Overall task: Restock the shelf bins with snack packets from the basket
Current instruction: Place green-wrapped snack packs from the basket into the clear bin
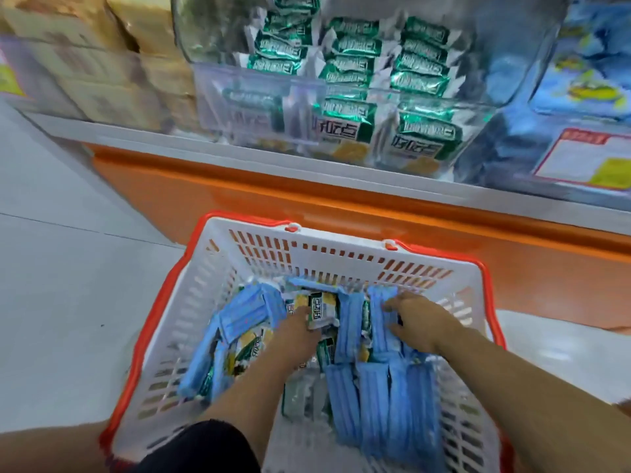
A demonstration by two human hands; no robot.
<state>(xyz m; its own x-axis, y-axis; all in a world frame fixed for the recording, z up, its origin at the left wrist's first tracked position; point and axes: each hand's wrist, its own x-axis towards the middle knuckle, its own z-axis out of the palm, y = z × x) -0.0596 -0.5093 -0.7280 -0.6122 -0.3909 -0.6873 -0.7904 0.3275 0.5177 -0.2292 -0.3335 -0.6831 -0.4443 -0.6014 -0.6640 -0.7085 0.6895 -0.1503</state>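
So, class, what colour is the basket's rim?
Orange-red rim, seen best in the head view.

Single head-worn view, looking steeply down, close over the basket point(341, 257), shelf bins point(259, 97) just ahead
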